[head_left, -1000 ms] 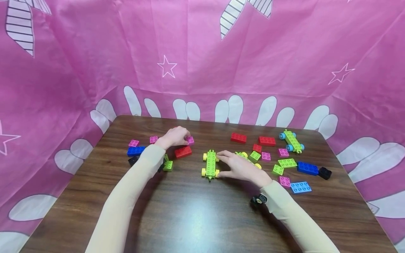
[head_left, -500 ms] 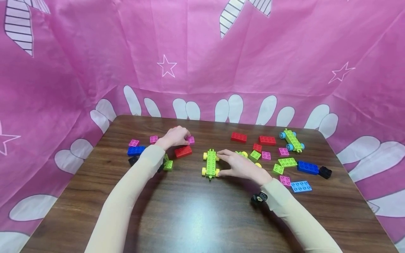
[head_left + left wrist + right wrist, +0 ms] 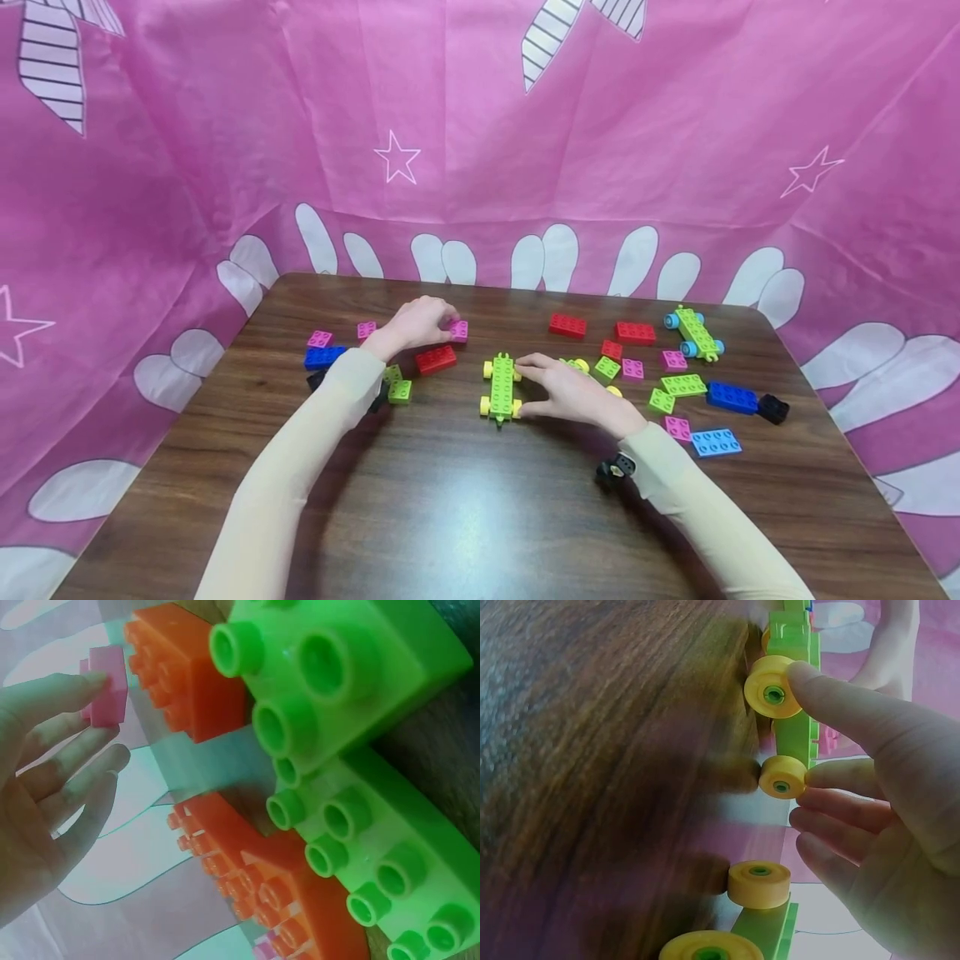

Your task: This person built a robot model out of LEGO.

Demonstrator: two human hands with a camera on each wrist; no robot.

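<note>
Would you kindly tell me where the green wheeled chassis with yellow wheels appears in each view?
Head: green wheeled chassis at table centre, touching the right hand.
Left wrist: not in it.
Right wrist: on edge at upper right, fingertips on its wheels.
Shared landmark: the right hand.

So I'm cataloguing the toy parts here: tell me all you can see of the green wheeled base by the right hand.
The green wheeled base is a long lime plastic plate with two rows of studs on top and four yellow wheels. It lies flat near the middle of the wooden table, lengthwise away from the person. The right hand touches its right side: the thumb and fingertips rest against the two yellow wheels there.
</note>
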